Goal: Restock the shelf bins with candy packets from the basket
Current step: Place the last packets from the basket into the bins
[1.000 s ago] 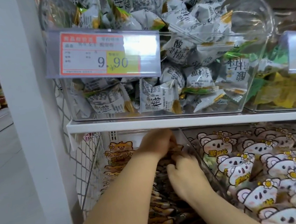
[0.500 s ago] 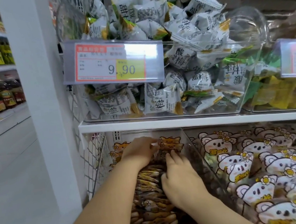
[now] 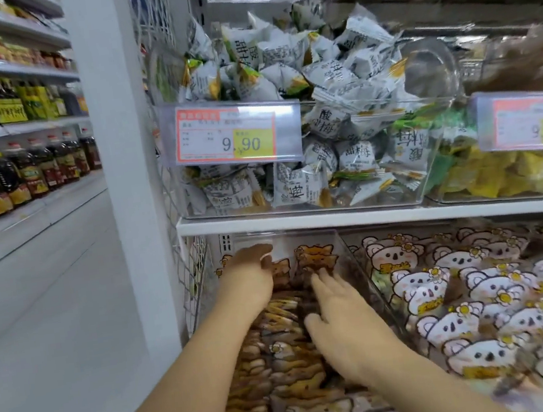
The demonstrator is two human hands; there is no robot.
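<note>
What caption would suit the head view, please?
Left hand and right hand reach among bear-print candy packets in a clear bin.

Left forearm (image 3: 189, 382) showing bare from 7 o'clock, right forearm (image 3: 435, 388) showing bare from 5 o'clock, both smooth and rounded, left hand (image 3: 250, 279) and right hand (image 3: 344, 320) showing bare too, short plain thumbnail (image 3: 265, 261) catching light on the left hand, outlines blurring slightly

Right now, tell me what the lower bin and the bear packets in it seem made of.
Lower bin: clear rigid plastic, likely acrylic; see-through walls with bright edges. Bear packets: glossy printed plastic film, seemingly; soft glints and crinkled seams.
</note>
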